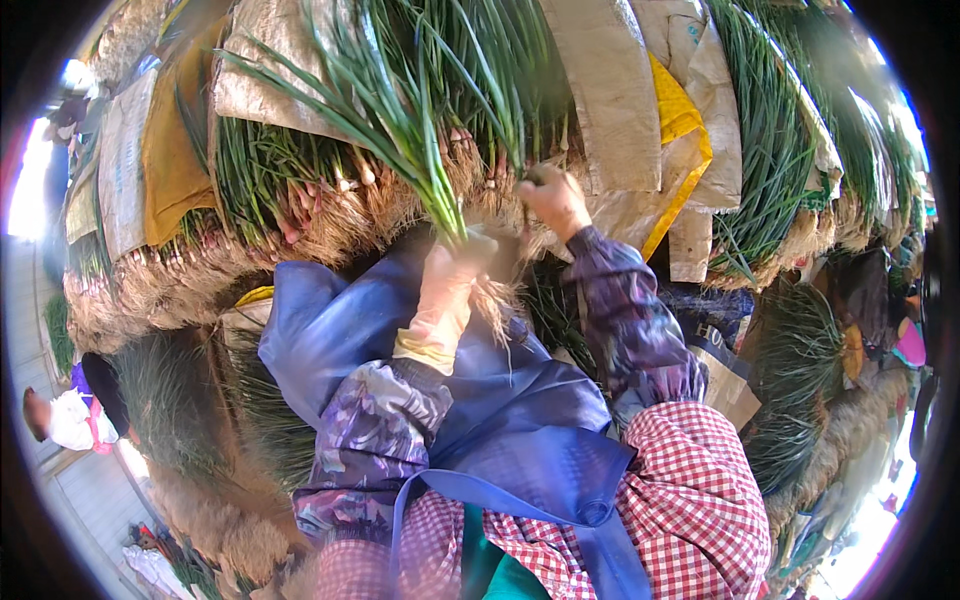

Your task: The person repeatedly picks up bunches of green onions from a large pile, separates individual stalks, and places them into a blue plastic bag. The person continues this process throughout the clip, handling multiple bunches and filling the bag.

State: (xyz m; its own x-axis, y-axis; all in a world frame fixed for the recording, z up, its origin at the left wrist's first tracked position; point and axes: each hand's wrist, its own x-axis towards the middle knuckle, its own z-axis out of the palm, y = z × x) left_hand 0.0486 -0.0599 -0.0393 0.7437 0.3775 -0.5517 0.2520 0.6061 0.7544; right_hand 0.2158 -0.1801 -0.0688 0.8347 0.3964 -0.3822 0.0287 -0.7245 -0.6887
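Note:
My left hand [442,289], in a pale glove with a yellowish cuff, is closed around a bunch of long-leaved green allium plants [431,176]. Their leaves fan up and to the left, while pale stringy roots [493,300] hang below the fist. To its right, my right hand [556,199] looks bare and pinches a single allium plant [516,135] by the stem; blur hides part of its lower end. Just beyond both hands lies a thick pile of the same plants [300,176], pinkish bulbs and tan roots facing me. A blue waterproof apron [517,397] covers my lap.
Woven plastic sacks [611,97] drape over the pile, one with a yellow edge [679,142]. More allium bundles [765,150] extend right, and others [795,360] lie low at the right. A person [71,416] is at the far left. A paper bag [720,382] sits beside my right elbow.

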